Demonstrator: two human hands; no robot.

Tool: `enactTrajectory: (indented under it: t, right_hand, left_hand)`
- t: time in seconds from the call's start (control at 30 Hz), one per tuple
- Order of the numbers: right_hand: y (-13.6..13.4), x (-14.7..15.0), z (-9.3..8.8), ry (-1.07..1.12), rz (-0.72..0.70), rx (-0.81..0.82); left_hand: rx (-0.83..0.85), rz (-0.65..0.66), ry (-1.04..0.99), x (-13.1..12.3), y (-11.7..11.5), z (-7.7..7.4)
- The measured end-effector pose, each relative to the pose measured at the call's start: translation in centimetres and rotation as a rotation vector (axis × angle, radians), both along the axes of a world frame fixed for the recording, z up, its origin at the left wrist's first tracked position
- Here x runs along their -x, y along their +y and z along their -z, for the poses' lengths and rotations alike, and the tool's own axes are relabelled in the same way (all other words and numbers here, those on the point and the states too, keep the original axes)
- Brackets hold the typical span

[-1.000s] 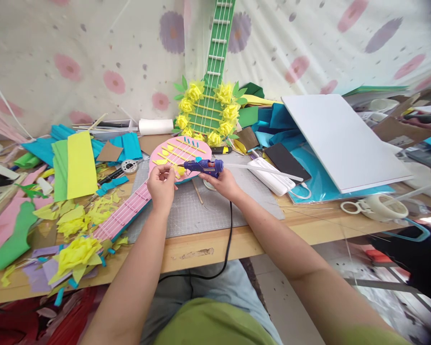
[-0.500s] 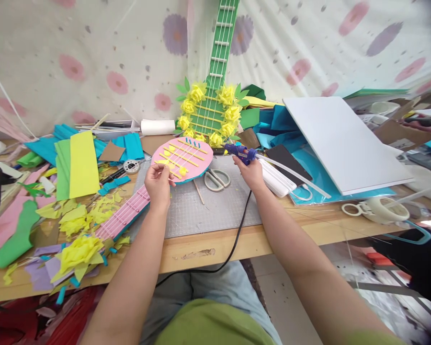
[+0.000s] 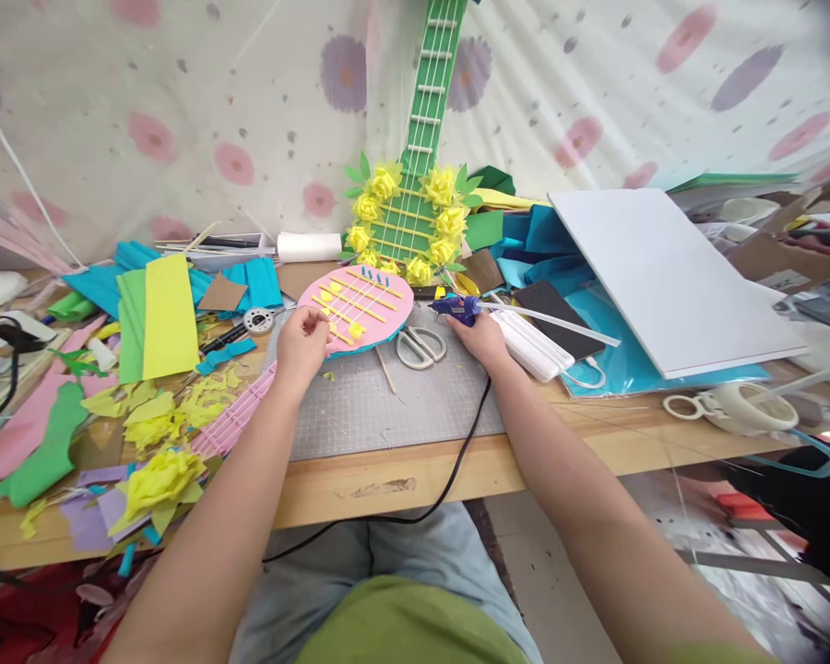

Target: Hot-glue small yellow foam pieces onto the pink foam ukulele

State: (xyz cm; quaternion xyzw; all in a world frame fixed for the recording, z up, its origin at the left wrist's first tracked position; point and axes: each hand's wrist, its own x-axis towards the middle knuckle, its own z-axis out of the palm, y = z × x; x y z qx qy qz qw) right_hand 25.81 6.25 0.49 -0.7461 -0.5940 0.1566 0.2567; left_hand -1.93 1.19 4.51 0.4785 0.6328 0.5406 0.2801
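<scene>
My left hand (image 3: 302, 344) pinches the near edge of the pink paper guitar (image 3: 360, 304), whose oval body carries yellow strips and small yellow pieces; its pink neck runs down-left under my forearm. My right hand (image 3: 482, 337) grips the blue glue gun (image 3: 457, 309), which lies low on the grey cutting mat (image 3: 394, 397) to the right of the guitar body. A clear glue stick pokes out of the gun's back toward the right. Its black cord (image 3: 449, 470) hangs over the table edge.
Scissors (image 3: 421, 346) lie between my hands. A green paper guitar (image 3: 415, 184) with yellow flowers leans on the wall behind. Coloured paper scraps (image 3: 159, 415) cover the left side. A white board (image 3: 664, 277), a phone (image 3: 557, 318), a white power bank (image 3: 529, 343) and a tape roll (image 3: 743, 406) sit to the right.
My right hand carried the glue gun from over the pink guitar body to the right and lowered it onto the mat. My left hand stayed at the guitar's edge.
</scene>
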Motion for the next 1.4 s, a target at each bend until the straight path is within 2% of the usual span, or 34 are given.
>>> enactTrajectory:
  t: [0.23, 0.4, 0.53, 0.67, 0.8, 0.9, 1.03, 1.4]
  right_hand:
    - [0.1, 0.0, 0.2, 0.006, -0.019, -0.004]
    - [0.2, -0.1, 0.3, 0.005, -0.028, 0.000]
    - [0.1, 0.0, 0.2, 0.022, -0.036, -0.005]
    - [0.2, 0.1, 0.1, 0.018, -0.033, 0.006]
    - [0.2, 0.1, 0.2, 0.011, -0.029, 0.017]
    - [0.1, 0.2, 0.0, 0.005, -0.030, 0.019]
    - [-0.1, 0.3, -0.3, 0.010, -0.030, 0.027]
    - [0.1, 0.2, -0.1, 0.001, -0.023, 0.037]
  left_hand:
    - [0.145, 0.148, 0.207, 1.3, -0.1, -0.6]
    - [0.248, 0.268, 0.292, 1.3, -0.4, -1.8]
    - [0.314, 0.293, 0.319, 1.3, -0.6, -2.8]
    - [0.292, 0.340, 0.493, 1.8, -0.5, -3.0]
    - [0.246, 0.319, 0.735, 2.0, -0.4, -3.2]
    - [0.214, 0.319, 0.826, 2.0, -0.5, -3.5]
    - [0.206, 0.294, 0.864, 1.9, -0.6, -3.5]
    - [0.177, 0.325, 0.829, 2.3, 0.2, -2.2]
